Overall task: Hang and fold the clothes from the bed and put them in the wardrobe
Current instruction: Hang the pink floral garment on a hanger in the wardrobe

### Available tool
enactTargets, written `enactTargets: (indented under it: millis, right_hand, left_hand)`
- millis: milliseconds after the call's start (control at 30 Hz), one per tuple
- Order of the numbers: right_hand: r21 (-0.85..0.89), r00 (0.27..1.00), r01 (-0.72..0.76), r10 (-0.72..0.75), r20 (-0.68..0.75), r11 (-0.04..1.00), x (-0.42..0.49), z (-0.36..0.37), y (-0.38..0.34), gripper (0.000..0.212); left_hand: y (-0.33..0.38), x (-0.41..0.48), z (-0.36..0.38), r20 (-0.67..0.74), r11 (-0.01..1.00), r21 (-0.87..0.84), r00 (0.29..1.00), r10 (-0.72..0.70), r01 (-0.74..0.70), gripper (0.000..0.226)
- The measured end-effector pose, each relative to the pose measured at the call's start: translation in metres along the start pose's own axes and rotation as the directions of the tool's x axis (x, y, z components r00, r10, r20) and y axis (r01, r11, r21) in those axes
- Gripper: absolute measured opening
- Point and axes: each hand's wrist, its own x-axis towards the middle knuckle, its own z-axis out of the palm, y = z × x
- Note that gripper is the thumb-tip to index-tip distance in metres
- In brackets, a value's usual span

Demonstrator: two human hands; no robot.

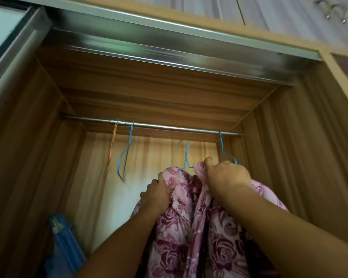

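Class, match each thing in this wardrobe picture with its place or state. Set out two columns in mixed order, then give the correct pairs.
Column one:
1 orange hanger
2 floral garment
3 metal rail
4 blue hanger in the garment

Column two:
A gripped by the left hand and the right hand
B hook in the air below the rail
C hangs leftmost on the rail
D spans the wardrobe from side to side

Pairs: 1-C; 2-A; 3-D; 4-B
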Motion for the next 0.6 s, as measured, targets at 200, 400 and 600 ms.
enactTargets:
  millis: [200, 400, 600]
  right_hand:
    - [-0.02, 0.998, -0.047, 0.048, 0.038, 0.999, 0.028, -0.014, 0.011, 0.039]
    - [-0.154, 0.999, -0.045, 0.05, 0.023, 0.987, 0.042, -0.025, 0.027, 0.041]
    - [-0.253, 0.998, -0.056, 0.048, -0.039, 0.966, 0.069, -0.035, 0.042, 0.03]
  left_hand:
    - [0.024, 0.034, -0.005, -0.013, 0.999, -0.042, 1.0, 0.011, -0.011, 0.059]
    - [0.051, 0.065, -0.002, -0.013, 0.995, -0.09, 0.999, 0.044, -0.045, 0.057]
    - [0.077, 0.101, 0.003, -0.027, 0.99, -0.135, 0.999, 0.04, -0.043, 0.061]
